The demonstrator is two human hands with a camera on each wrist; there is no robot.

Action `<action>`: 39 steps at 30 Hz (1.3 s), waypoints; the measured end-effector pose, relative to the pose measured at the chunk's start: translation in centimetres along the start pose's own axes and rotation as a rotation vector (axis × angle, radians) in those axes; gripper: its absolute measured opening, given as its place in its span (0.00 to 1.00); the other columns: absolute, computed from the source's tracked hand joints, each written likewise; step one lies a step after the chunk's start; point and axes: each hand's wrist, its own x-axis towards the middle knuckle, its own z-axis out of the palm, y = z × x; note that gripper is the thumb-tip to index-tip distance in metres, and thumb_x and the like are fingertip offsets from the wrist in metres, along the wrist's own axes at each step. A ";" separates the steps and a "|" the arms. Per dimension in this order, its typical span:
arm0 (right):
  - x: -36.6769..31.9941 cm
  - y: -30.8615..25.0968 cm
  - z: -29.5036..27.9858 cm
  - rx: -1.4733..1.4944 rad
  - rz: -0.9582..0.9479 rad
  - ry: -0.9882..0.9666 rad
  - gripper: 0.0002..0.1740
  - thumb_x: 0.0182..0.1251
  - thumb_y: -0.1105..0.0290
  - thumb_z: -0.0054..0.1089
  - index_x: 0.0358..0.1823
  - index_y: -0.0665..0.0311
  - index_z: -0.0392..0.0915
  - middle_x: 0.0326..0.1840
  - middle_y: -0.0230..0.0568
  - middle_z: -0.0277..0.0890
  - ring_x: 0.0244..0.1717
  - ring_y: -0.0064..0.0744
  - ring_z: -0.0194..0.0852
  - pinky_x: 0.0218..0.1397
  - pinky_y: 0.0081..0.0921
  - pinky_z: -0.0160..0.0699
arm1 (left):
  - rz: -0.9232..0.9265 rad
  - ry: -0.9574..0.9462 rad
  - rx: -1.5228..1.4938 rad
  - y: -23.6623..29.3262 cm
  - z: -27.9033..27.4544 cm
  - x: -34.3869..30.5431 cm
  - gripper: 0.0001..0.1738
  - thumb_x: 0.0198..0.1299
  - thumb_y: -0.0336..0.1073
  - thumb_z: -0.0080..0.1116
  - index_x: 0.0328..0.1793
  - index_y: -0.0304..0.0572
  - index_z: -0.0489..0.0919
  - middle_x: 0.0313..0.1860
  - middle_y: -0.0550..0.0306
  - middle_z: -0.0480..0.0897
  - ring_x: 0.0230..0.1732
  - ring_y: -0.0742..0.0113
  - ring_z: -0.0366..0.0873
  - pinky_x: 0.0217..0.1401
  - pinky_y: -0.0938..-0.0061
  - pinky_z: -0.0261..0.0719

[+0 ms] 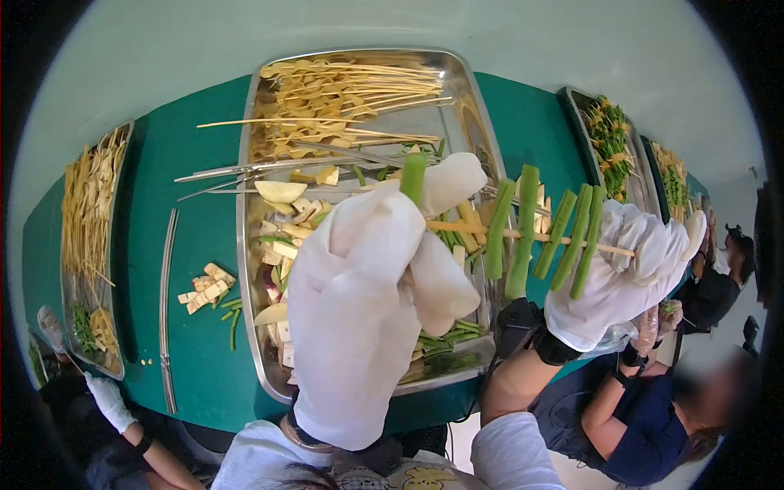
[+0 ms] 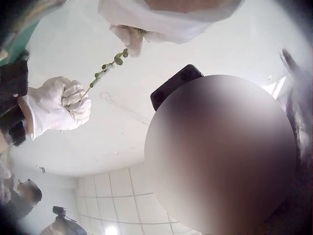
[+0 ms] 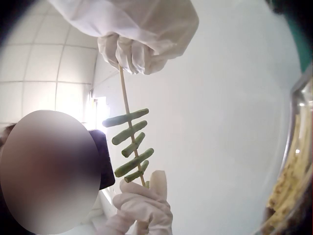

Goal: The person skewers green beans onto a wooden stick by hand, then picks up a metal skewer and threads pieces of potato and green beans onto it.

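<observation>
A wooden skewer point(image 1: 613, 248) runs between two white-gloved hands above the metal tray, with several green bean pieces point(image 1: 523, 233) threaded crosswise on it. Its right end lies in the curled fingers of my right hand point(image 1: 625, 265). My left hand point(image 1: 367, 286) pinches another green piece point(image 1: 413, 177) at the skewer's other end; the exact contact is hidden by the glove. In the right wrist view the threaded beans point(image 3: 131, 125) hang spaced apart between my right hand point(image 3: 142, 34) and my left hand point(image 3: 144, 203). The left wrist view shows the same skewer from below.
The metal tray point(image 1: 245, 269) holds skewered yellow pieces point(image 1: 310, 98), metal skewers and cut vegetables. Left of it lie long metal skewers point(image 1: 167, 310), diced pieces point(image 1: 208, 287) and beans. Other filled trays stand at far left and right. Other people sit at both sides.
</observation>
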 end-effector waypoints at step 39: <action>-1.9 -4.1 -0.3 -0.251 -0.233 -0.491 0.27 0.71 0.49 0.31 0.15 0.53 0.62 0.14 0.31 0.62 0.15 0.31 0.59 0.34 0.38 0.63 | -0.184 0.030 -0.085 -0.6 -1.0 -0.3 0.24 0.70 0.44 0.40 0.60 0.32 0.69 0.41 0.61 0.76 0.44 0.75 0.73 0.48 0.79 0.71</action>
